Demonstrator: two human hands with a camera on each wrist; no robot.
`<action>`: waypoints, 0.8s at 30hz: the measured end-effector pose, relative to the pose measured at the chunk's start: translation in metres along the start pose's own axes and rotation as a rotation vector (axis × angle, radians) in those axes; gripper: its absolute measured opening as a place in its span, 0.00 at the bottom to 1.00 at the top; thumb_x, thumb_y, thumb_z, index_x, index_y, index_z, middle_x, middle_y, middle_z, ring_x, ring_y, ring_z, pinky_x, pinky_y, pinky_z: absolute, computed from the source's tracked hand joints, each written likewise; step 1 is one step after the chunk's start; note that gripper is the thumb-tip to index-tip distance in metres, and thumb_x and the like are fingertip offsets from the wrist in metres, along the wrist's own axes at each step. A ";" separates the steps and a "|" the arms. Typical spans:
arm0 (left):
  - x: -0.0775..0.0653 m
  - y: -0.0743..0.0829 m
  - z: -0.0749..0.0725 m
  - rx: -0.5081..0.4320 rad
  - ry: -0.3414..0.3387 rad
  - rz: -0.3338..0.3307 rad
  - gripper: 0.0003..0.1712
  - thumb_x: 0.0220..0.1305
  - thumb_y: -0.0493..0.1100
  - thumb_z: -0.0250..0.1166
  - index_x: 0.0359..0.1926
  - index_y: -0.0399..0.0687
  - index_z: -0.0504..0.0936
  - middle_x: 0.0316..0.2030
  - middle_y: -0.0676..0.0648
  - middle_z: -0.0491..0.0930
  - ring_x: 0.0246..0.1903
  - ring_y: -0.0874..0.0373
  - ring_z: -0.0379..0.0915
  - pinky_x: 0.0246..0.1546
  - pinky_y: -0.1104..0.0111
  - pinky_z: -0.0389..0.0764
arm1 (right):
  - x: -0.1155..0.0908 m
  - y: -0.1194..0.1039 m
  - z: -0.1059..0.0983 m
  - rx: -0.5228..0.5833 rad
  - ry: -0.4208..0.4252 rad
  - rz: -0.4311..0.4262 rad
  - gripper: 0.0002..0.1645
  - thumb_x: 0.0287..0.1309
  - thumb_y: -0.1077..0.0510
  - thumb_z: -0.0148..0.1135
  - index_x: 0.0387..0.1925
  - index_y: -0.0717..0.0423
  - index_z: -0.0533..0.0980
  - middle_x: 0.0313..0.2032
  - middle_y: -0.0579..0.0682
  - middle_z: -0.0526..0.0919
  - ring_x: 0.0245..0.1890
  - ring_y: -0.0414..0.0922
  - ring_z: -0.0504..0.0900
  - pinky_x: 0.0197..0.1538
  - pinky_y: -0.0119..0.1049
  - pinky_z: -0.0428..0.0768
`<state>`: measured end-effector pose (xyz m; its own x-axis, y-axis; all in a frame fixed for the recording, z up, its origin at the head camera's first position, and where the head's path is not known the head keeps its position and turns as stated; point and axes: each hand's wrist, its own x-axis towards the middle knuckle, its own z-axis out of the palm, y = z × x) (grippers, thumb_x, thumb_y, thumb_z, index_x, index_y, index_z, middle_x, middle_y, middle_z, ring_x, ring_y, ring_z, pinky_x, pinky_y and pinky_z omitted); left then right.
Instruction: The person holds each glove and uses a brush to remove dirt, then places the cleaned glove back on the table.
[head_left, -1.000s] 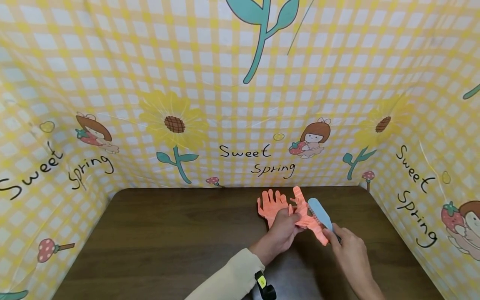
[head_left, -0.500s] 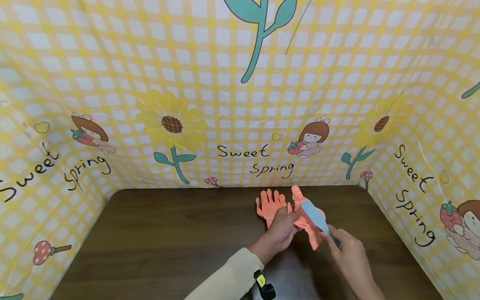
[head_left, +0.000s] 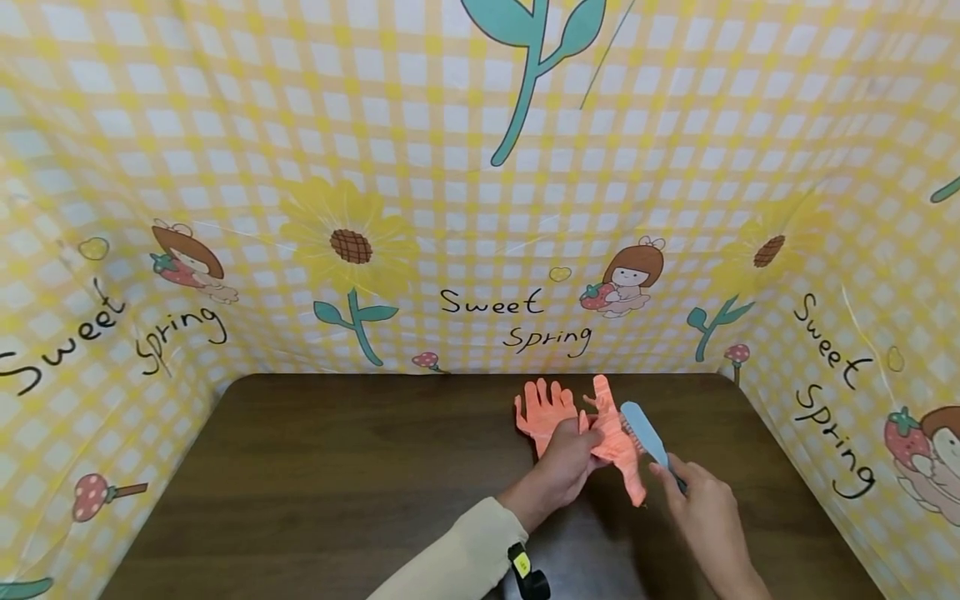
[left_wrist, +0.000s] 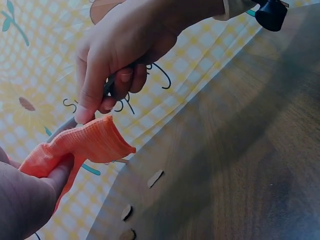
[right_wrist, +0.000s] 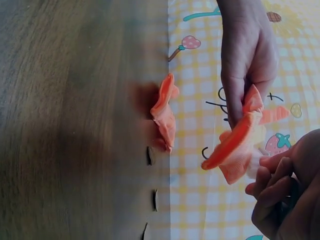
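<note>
An orange knit glove [head_left: 618, 446] is pinched between the thumb and fingers of my left hand [head_left: 562, 462], its cuff hanging toward me. In the left wrist view the glove's cuff [left_wrist: 107, 140] gapes toward the table. My right hand [head_left: 705, 508] grips the dark handle of a light blue brush [head_left: 643, 429]. The brush's bristles face the glove's right side, at or very near the fabric. Behind my left hand, a second orange glove [head_left: 542, 408] lies on the table, fingers pointing away. Both hands also show in the right wrist view, right hand [right_wrist: 285, 195] lower right.
The dark wooden table [head_left: 337, 467] meets a yellow checked cloth backdrop [head_left: 465, 217] at the back and sides. Several small thin pieces, one a tan sliver [left_wrist: 156, 178], lie near the table's edge in the wrist views. A black wrist camera [head_left: 531, 575] sits by the left sleeve.
The brush crossed left over the held glove half a second ago, and is now back at the glove's right side. The cuff hangs lower than a second ago. The lying glove has stayed put.
</note>
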<state>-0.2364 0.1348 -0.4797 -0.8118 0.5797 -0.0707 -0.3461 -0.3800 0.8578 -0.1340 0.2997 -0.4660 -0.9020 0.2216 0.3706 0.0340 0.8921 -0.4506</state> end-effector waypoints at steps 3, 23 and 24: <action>-0.001 0.000 0.000 0.008 0.015 -0.014 0.19 0.78 0.32 0.47 0.64 0.29 0.71 0.61 0.37 0.77 0.52 0.57 0.77 0.57 0.57 0.78 | 0.003 0.003 -0.003 0.045 -0.084 0.071 0.24 0.68 0.52 0.65 0.54 0.69 0.82 0.24 0.55 0.81 0.16 0.39 0.60 0.21 0.32 0.62; 0.004 0.006 -0.005 -0.042 0.010 0.005 0.22 0.78 0.33 0.46 0.68 0.32 0.70 0.64 0.38 0.77 0.62 0.52 0.75 0.68 0.49 0.72 | 0.003 -0.005 0.007 0.061 0.046 -0.060 0.21 0.63 0.57 0.70 0.51 0.70 0.83 0.24 0.48 0.78 0.17 0.32 0.58 0.20 0.29 0.61; 0.004 0.006 -0.005 -0.044 0.009 0.004 0.22 0.78 0.32 0.45 0.68 0.32 0.70 0.64 0.38 0.77 0.62 0.52 0.75 0.69 0.48 0.72 | 0.003 -0.005 0.008 0.053 0.047 -0.060 0.21 0.63 0.57 0.69 0.52 0.70 0.83 0.24 0.48 0.78 0.17 0.32 0.58 0.20 0.29 0.61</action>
<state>-0.2438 0.1311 -0.4772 -0.8171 0.5720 -0.0721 -0.3632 -0.4136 0.8349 -0.1396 0.2930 -0.4690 -0.8804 0.1874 0.4355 -0.0438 0.8825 -0.4683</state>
